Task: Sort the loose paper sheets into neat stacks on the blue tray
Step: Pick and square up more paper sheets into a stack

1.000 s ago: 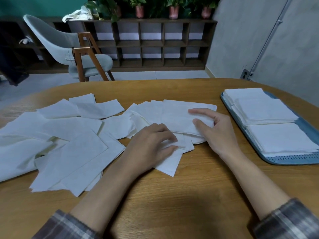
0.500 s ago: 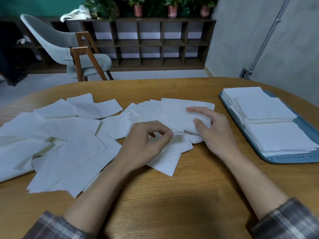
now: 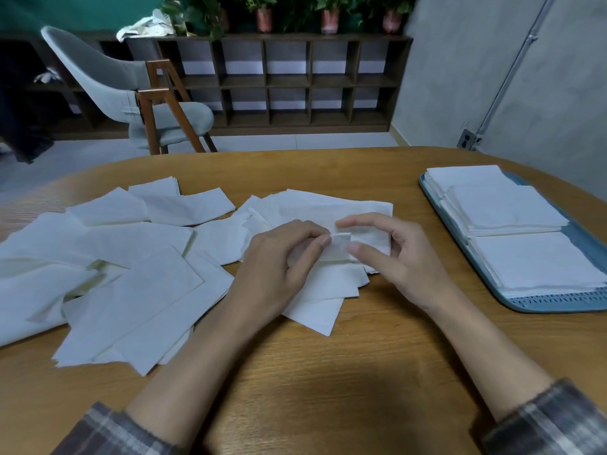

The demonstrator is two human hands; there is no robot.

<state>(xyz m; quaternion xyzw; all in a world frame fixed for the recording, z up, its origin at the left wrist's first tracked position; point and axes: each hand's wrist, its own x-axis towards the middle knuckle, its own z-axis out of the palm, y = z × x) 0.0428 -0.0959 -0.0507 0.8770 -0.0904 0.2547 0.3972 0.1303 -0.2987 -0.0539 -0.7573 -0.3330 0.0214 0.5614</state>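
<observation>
Fingers (image 3: 316, 238) of left hand (image 3: 279, 261) and right hand (image 3: 405, 257) in a pinch on one paper sheet (image 3: 339, 247)

You have no writing, label, brand, number or sign to read here. The paper sheets (image 3: 157, 290) show plain white faces, and the blue tray (image 3: 558, 305) at the right edge of the table (image 3: 328, 372) shows no lettering.
</observation>
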